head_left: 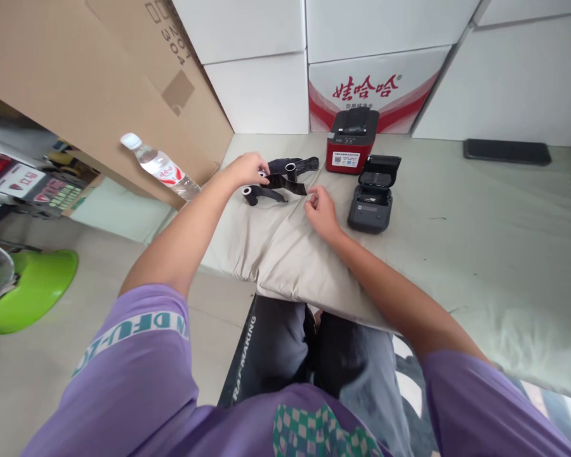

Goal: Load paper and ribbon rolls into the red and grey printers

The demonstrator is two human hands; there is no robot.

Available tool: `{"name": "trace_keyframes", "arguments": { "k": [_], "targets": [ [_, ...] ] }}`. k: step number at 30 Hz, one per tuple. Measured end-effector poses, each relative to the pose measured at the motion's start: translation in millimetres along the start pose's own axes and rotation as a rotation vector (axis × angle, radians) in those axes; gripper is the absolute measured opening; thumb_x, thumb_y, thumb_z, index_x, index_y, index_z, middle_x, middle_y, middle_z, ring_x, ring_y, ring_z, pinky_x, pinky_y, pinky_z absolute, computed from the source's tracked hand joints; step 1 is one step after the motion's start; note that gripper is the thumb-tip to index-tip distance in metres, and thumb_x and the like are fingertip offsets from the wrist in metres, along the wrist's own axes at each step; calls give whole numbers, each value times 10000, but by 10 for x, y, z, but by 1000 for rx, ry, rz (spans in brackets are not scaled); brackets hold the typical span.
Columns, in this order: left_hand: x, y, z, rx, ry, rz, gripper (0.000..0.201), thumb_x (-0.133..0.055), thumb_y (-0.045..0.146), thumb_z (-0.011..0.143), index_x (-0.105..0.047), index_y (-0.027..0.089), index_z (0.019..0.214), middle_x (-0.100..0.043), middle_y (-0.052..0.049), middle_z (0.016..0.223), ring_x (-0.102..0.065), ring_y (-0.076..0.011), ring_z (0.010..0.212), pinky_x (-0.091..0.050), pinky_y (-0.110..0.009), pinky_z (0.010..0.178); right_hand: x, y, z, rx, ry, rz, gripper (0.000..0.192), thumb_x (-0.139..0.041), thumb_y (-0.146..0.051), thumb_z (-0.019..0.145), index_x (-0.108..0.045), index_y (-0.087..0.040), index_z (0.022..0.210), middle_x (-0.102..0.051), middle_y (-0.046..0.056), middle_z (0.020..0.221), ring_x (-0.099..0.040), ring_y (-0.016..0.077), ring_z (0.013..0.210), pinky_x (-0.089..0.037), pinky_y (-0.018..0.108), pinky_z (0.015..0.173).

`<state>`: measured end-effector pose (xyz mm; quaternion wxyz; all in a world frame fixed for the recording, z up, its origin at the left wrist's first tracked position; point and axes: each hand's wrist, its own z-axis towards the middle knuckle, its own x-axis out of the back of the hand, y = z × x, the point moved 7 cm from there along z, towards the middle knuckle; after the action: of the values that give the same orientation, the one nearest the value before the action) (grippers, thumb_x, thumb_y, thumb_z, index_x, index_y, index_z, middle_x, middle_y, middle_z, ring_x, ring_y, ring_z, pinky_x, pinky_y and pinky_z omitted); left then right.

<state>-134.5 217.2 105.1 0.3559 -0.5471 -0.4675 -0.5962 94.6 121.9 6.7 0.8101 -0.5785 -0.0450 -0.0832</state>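
Observation:
My left hand [247,170] is closed on a small roll of black ribbon, part of its white core showing at the fingers. From it a loose black strip [285,184] runs right, its end at the fingertips of my right hand [321,214]. That hand is curled in a pinch at the strip's end. Two more black ribbon rolls with white cores lie close by: one roll [250,195] in front with its tail spread out, another roll [291,170] behind with crumpled ribbon [308,164]. To the right sits a dark portable printer [370,206], lid up.
Behind the portable printer stands a red and black printer [352,143]. A water bottle [162,166] leans by the cardboard [124,70] on the left. White boxes [257,92] line the back. A black phone-like slab [507,152] lies far right on the pale cloth surface [457,254].

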Motion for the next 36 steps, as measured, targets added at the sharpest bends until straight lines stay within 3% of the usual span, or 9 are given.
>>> {"name": "trace_keyframes", "arguments": {
  "k": [3,8,15,19,21,23,27,32,36],
  "targets": [
    [-88,-52,-40,69,-6,-159,301,-845,415,719,-843,236,961,-772,-45,979,-678,-222,908,-509,-332,892,5,2,8,-7,1,10,257,-560,-153,782,-565,-247,1021,-490,-47,811,-479,148,695,-438,349,775],
    [25,-324,-83,371,343,-280,205,-726,343,838,-764,210,988,-767,-68,1013,-661,-209,908,-520,-332,883,3,7,2,-14,-10,21,251,-559,-154,799,-562,-251,1031,-494,-43,811,-496,160,729,-439,349,784],
    [-210,-338,108,411,159,-335,430,-812,251,724,-792,212,1152,-795,-90,1172,-730,-252,1068,-537,-340,1008,-13,13,3,-32,-14,45,260,-552,-143,797,-555,-249,1034,-490,-43,826,-491,155,722,-433,344,772],
    [120,-268,2,484,484,-317,282,-672,279,894,-767,202,1148,-789,-103,1203,-706,-273,1190,-523,-368,1087,-23,8,0,-45,-12,54,252,-544,-137,788,-553,-249,1014,-485,-41,819,-499,162,747,-434,339,775],
    [333,-102,-83,449,688,-417,276,-547,327,1003,-728,209,1174,-777,-97,1205,-707,-257,1180,-539,-363,1074,-39,-1,-3,-36,-19,56,252,-547,-138,793,-558,-248,1019,-489,-38,821,-504,167,766,-438,337,781],
    [439,150,-99,375,750,-614,314,-463,393,1062,-658,253,1265,-756,-74,1232,-721,-239,1133,-585,-348,976,-55,-5,-8,-32,-25,53,260,-546,-132,795,-560,-247,1028,-491,-37,828,-506,168,779,-439,330,784],
    [423,844,-24,179,642,-941,373,-516,503,1061,-527,336,1394,-721,-57,1247,-729,-217,1092,-599,-307,793,-76,-4,-12,-39,-40,35,262,-540,-119,805,-554,-238,1038,-491,-35,854,-500,159,774,-434,315,779],
    [201,1754,-4,-117,367,-888,449,-635,510,1008,-514,302,1387,-676,-56,1211,-706,-230,1151,-596,-291,790,-85,-15,-4,-16,-50,-2,253,-535,-108,821,-535,-244,1034,-494,-32,842,-506,170,792,-438,311,785],
    [1,2257,8,-241,149,-775,496,-645,412,1002,-461,317,1452,-642,-50,1266,-708,-236,1142,-605,-351,855,-82,-28,-6,10,-45,-50,173,-548,-134,853,-509,-252,974,-541,-9,868,-517,185,823,-442,322,791]
  ]
}}
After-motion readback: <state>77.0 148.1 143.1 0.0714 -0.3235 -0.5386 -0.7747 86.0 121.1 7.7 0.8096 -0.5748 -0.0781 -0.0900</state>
